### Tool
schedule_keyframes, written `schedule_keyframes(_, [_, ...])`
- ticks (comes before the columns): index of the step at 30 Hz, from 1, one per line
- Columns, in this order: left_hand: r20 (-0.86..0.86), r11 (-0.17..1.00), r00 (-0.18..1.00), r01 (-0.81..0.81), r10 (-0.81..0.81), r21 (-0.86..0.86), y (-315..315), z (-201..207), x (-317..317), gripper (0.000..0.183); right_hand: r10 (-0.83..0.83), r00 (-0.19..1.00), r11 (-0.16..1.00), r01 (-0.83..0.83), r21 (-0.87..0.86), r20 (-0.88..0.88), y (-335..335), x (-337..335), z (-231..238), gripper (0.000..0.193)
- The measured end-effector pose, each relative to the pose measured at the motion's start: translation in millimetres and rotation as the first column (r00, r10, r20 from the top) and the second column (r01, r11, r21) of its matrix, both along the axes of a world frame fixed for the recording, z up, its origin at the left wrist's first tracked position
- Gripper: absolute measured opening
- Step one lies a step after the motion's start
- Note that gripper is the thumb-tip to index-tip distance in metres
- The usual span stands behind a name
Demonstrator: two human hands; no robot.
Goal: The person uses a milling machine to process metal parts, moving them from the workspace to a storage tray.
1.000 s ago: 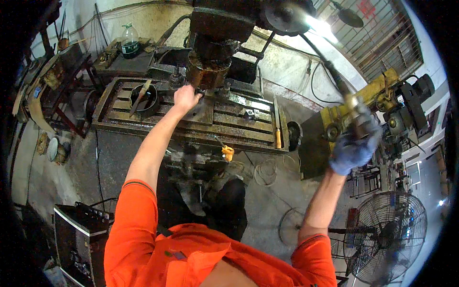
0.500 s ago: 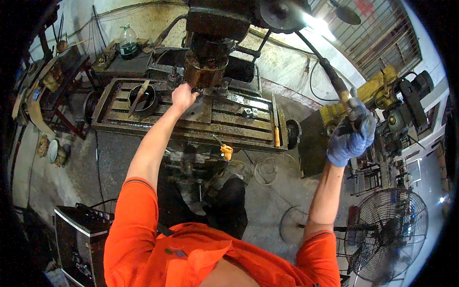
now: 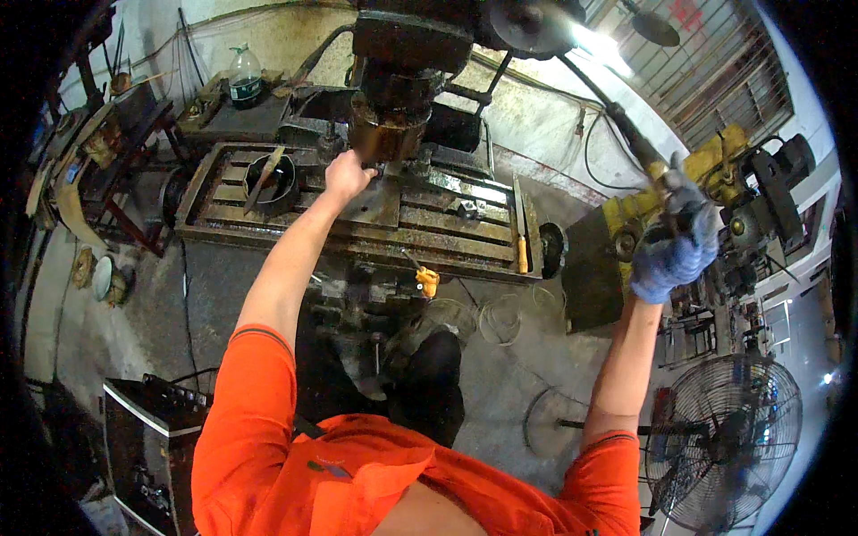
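Note:
A big dark drill press stands ahead, its rusty spindle head [image 3: 386,134] hanging over a slotted metal table [image 3: 447,234]. My left hand [image 3: 344,174], bare, reaches to a flat metal plate [image 3: 374,201] lying under the spindle and touches its near edge. My right hand [image 3: 675,250], in a blue glove, is raised at the right and closed around the end of the long feed lever [image 3: 617,121] that runs up to the machine head. An orange-handled tool [image 3: 522,253] lies on the table's right end.
A round dark bowl with a tool in it [image 3: 271,177] sits on the table's left end. A plastic bottle [image 3: 244,79] stands on a bench behind. A yellow machine [image 3: 706,170] is at the right, a floor fan [image 3: 728,438] lower right, a black box [image 3: 152,438] lower left.
My right hand has swung the lever upward and a little to the right. My left hand has stayed at the plate under the spindle.

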State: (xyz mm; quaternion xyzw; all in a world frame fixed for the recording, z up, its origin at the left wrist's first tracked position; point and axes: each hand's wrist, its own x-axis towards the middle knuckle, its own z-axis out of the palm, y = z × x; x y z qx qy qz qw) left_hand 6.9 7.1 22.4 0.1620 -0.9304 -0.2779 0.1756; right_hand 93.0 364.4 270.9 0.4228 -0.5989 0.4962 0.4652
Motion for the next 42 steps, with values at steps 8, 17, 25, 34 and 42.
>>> schedule_keyframes(8, [0.075, 0.998, 0.996, 0.058, -0.058, -0.009, -4, 7, 0, 0.037, -0.034, 0.999, 0.991, 0.036, -0.131, 0.021, -6, 2, -33, 0.038])
schedule_keyframes(17, [-0.347, 0.931, 0.937, -0.093, -0.039, -0.354, -94, 33, 131, 0.045, 0.019, 0.992, 0.988, 0.000, -0.157, 0.122, -1, 10, -35, 0.037])
schedule_keyframes(25, [-0.003, 0.862, 0.997, 0.070, -0.083, -0.501, -145, 0, 169, 0.041, 0.077, 0.987, 0.980, -0.049, -0.194, 0.142, 1, 5, -30, 0.037])
schedule_keyframes(34, [-0.176, 0.940, 0.984, -0.054, -0.007, -0.338, -137, 17, 173, 0.021, 0.131, 0.989, 0.975, -0.117, -0.190, 0.062, 4, 1, -25, 0.032])
schedule_keyframes(42, [0.113, 0.839, 0.986, 0.163, -0.122, -0.520, -151, 18, 140, 0.020, -0.027, 0.998, 0.988, 0.037, -0.151, 0.064, -5, 6, -22, 0.034])
